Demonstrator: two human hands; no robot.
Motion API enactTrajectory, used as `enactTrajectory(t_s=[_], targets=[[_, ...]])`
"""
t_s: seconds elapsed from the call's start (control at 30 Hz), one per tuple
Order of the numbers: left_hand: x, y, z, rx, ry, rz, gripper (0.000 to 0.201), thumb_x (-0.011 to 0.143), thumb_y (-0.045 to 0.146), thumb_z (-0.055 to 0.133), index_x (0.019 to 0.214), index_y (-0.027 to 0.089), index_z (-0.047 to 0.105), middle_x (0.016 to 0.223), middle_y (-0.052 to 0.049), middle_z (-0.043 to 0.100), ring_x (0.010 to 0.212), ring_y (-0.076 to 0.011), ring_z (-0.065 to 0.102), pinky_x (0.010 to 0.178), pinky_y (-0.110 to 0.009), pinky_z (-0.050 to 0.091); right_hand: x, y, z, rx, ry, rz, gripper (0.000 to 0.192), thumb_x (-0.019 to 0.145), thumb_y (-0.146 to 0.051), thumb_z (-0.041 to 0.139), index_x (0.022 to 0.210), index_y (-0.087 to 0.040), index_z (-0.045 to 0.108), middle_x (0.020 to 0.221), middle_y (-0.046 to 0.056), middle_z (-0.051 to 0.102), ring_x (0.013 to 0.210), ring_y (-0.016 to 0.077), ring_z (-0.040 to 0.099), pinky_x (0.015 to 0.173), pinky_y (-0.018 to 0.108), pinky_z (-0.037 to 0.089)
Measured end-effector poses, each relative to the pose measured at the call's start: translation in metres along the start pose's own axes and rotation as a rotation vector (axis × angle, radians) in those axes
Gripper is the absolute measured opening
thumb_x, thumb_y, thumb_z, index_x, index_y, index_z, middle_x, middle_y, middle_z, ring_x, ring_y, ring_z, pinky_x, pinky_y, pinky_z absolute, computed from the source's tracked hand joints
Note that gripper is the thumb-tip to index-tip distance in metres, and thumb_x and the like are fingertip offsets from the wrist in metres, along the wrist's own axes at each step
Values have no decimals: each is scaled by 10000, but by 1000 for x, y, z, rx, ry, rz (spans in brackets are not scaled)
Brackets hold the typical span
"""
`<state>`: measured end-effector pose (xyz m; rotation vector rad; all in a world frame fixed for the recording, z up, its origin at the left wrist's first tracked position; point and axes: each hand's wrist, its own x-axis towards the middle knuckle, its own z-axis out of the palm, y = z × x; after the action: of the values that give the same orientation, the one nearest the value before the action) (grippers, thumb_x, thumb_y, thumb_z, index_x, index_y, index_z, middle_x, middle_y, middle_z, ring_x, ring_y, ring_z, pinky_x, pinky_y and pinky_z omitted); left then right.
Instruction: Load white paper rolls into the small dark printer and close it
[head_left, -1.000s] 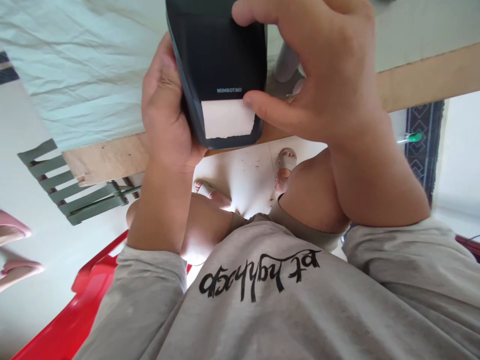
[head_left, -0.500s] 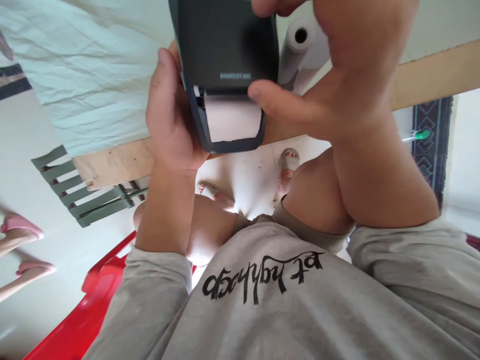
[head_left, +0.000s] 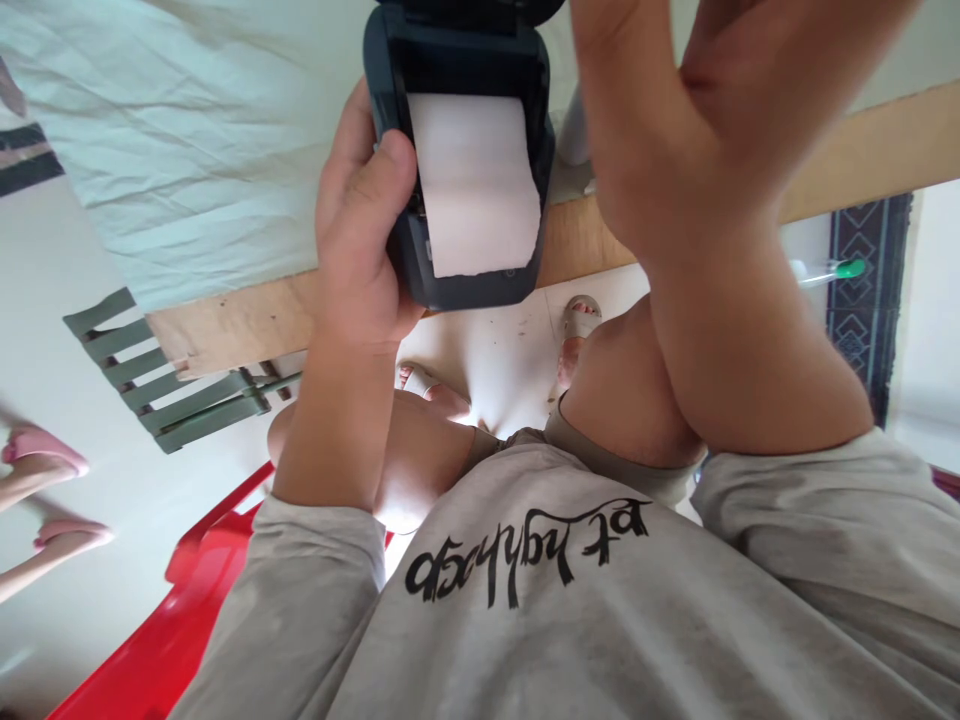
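left hand (head_left: 367, 225) wrapped round the label printer (head_left: 469, 290), held up over the table edge (head_left: 232, 322). lid (head_left: 469, 8) open, white paper (head_left: 480, 190) showing inside. right hand (head_left: 645, 120) is up beside it (fingertips cropped, can't tell its grip).

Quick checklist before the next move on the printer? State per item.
1. Printer held: ok, left hand grips its side.
2. Lid open: ok, raised, though partly cut off by the frame.
3. Paper in the bay: ok, its end lying toward the front lip.
4. Paper edge even: not ok, ragged.
5. Left thumb off the rim: not ok, lies over it.
6. Right hand on the lid: cannot tell, fingertips not visible.
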<state>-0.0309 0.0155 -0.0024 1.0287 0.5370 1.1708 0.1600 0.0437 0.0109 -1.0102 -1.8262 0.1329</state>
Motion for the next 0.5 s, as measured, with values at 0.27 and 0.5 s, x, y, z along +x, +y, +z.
enactTrajectory(t_s=[0.27, 0.5], targets=[[0, -1, 2, 26, 37, 8, 233, 882, 277, 503, 1082, 210, 601, 1065, -82, 623, 1323, -305, 488, 1015, -403, 513, 30, -62, -11, -485, -853, 461, 441, 873, -474, 276, 1176, -320, 557, 1101, -14, 534, 1290, 253, 493, 1108, 492, 404], [0, 2, -2, 163, -48, 13, 387, 812, 445, 662, 1104, 195, 615, 1104, -68, 610, 1268, -303, 507, 1023, -393, 503, 29, -60, -21, -359, -840, 406, 473, 792, -412, 508, 1257, -421, 426, 1148, -106, 563, 1168, 212, 562, 1097, 469, 430]])
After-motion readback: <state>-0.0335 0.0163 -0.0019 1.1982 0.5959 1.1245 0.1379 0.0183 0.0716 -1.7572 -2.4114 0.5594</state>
